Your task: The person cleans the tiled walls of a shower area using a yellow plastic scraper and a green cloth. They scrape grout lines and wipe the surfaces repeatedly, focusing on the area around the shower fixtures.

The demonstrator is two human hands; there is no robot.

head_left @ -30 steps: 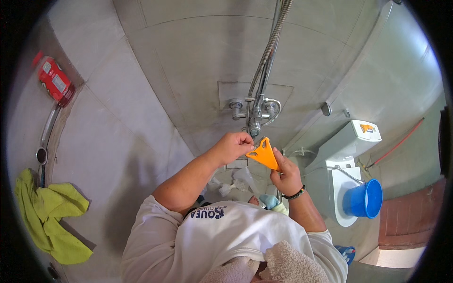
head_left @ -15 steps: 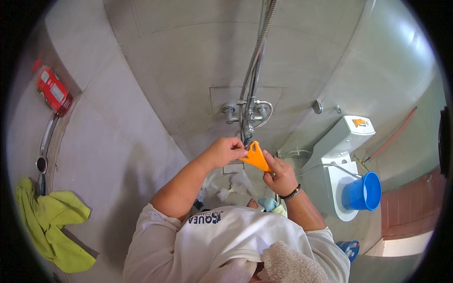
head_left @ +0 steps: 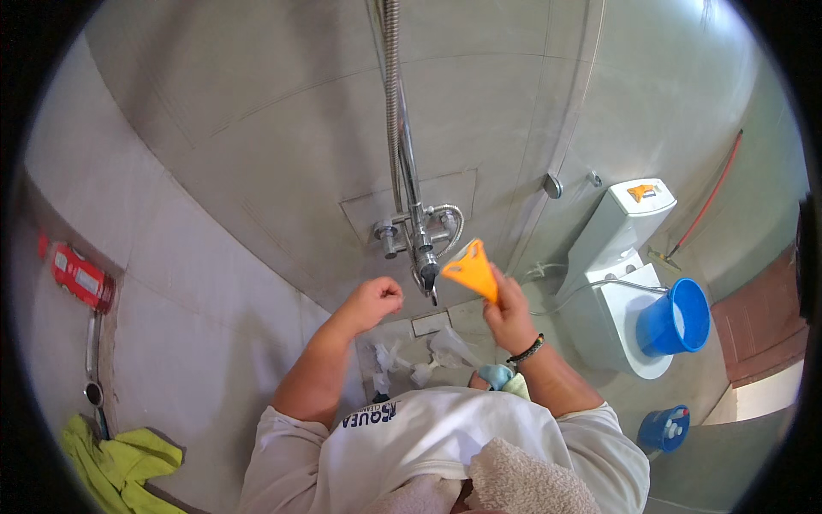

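My right hand (head_left: 511, 319) grips an orange plastic scraper (head_left: 473, 272) by its narrow end, with the wide end tilted up toward the wall. A beaded bracelet circles that wrist. Below the shower mixer, my left hand (head_left: 375, 303) is closed with its fingers curled in; whatever it may hold is hidden. The chrome shower mixer (head_left: 425, 248) with its hose and riser pipe is on the wall just beyond both hands. The scraper is apart from the left hand.
At right stands a white toilet (head_left: 610, 300) with a blue bucket (head_left: 652, 330) on its lid; a smaller blue bucket (head_left: 659, 430) sits lower. Crumpled plastic (head_left: 449, 347) lies on the floor. At left are a red bottle (head_left: 81, 277) and a yellow-green cloth (head_left: 120, 467).
My left hand has come off the scraper and drawn away to the left, its fingers curled. The right hand still holds the scraper. The view has shifted, moving the mixer leftward.
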